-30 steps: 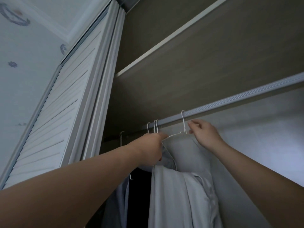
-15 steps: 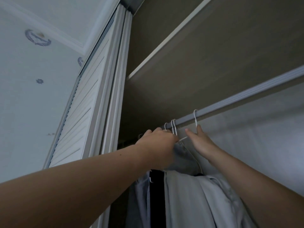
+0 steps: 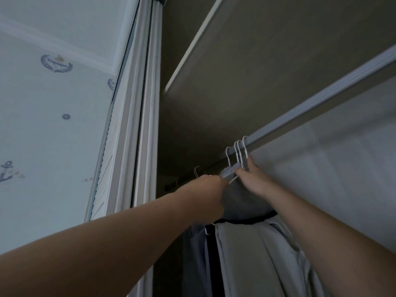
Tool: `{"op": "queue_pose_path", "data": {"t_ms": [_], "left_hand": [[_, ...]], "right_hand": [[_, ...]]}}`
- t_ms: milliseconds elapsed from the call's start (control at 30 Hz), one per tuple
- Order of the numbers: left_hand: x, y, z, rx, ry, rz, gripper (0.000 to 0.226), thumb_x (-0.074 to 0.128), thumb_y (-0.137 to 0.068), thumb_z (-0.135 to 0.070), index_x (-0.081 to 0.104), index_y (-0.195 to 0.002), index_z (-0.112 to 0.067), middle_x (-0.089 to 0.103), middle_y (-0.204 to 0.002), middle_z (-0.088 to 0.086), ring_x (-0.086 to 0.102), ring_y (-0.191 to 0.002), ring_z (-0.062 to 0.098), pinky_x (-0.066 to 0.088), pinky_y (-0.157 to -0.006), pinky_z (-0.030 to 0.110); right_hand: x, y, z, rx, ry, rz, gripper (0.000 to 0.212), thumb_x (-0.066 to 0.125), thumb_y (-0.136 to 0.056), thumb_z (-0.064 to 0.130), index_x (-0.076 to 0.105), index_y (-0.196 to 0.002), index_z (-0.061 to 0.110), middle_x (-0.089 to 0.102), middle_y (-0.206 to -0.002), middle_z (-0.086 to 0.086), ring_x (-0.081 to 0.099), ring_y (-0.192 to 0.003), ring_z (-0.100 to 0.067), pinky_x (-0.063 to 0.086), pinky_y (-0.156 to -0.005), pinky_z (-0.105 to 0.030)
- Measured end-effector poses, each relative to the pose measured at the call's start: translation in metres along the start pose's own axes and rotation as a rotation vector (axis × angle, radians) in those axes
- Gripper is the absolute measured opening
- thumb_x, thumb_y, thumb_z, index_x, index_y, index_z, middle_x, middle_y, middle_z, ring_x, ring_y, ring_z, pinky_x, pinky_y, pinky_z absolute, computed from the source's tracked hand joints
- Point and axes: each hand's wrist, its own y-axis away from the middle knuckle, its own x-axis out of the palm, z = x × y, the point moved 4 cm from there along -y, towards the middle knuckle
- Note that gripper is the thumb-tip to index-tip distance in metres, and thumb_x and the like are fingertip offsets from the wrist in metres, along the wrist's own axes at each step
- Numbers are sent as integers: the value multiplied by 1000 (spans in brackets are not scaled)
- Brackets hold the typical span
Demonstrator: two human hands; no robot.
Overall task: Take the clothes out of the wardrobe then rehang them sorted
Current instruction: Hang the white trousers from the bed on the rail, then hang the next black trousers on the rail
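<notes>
Filling the view from 12 round to 5 o'clock, the wardrobe point(image 3: 342, 168) stands open, dim inside. A pale wall point(image 3: 53, 136) printed with blue anchors and wreaths takes the 9 to 11 o'clock side. Between the two, a white slatted door point(image 3: 126, 146) runs from 7 up to 12 o'clock. A brown shelf point(image 3: 267, 93), seen from below, spans 12 to 2 o'clock. The clothes point(image 3: 246, 254), grey with one dark piece between them, hang inside the wardrobe at 5 to 6 o'clock, bunched close together under the rail point(image 3: 321, 97). That grey rail slants from just right of centre out to 2 o'clock. Bare arms come in from 8 and 4 o'clock and meet just below centre. The left grip point(image 3: 211, 189) is curled against a grey fold at the top of the clothes, its fingers hidden behind the knuckles, so I cannot tell what it pinches. The right grip point(image 3: 252, 179) is spread, one straight finger pointing up beside the hanger necks and the thumb tip on the same grey fold. White hangers point(image 3: 237, 153) sit hooked over the rail's near end, packed side by side. A lone hook point(image 3: 196, 170) shows at 6 o'clock, just left of the left grip.
</notes>
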Motion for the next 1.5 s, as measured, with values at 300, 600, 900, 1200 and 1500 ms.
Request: {"op": "queue_pose_path", "data": {"t_ms": [300, 600, 900, 1200, 1500], "left_hand": [[0, 16, -10, 13, -16, -29, 46, 57, -95, -13, 46, -139, -20, 55, -129, 5, 57, -113, 23, 53, -93, 36], [-31, 70, -7, 51, -434, -121, 69, 50, -98, -42, 15, -157, -34, 14, -166, -5, 1, -153, 23, 2, -122, 50], [-125, 215, 59, -66, -535, -413, 73, 8, -90, -63, 8, -157, -36, 5, -168, -5, -11, -154, 22, -2, -124, 48], [-206, 447, 144, -343, -562, -334, 72, 18, -93, -64, 14, -158, -34, 13, -166, -7, -2, -154, 19, 6, -124, 48], [-273, 752, 177, -765, -735, -97, 75, 15, -92, -68, 7, -158, -36, 3, -167, -10, -9, -154, 17, 2, -124, 46]], "right_hand": [[-3, 5, 2, -4, -35, 36, 56, 49, -86, 56, 37, -138, 39, 52, -140, -2, 50, -126, -27, 37, -109, -49], [-16, 49, 42, 41, -70, 63, 64, 46, -99, 49, 28, -154, 20, 38, -154, -3, 37, -139, -25, 30, -113, -37], [22, 155, 192, -341, 29, 9, 60, 39, -99, 52, 17, -153, 38, 21, -161, 10, 16, -149, -17, 20, -119, -49], [162, 316, 345, -646, 8, 237, 61, 29, -100, 53, 2, -153, 42, -3, -164, 13, -15, -149, -9, -10, -120, -49], [295, 539, 488, -779, -303, 615, 65, 25, -97, 61, -5, -152, 46, -11, -162, 18, -22, -147, -7, -15, -119, -49]]}}
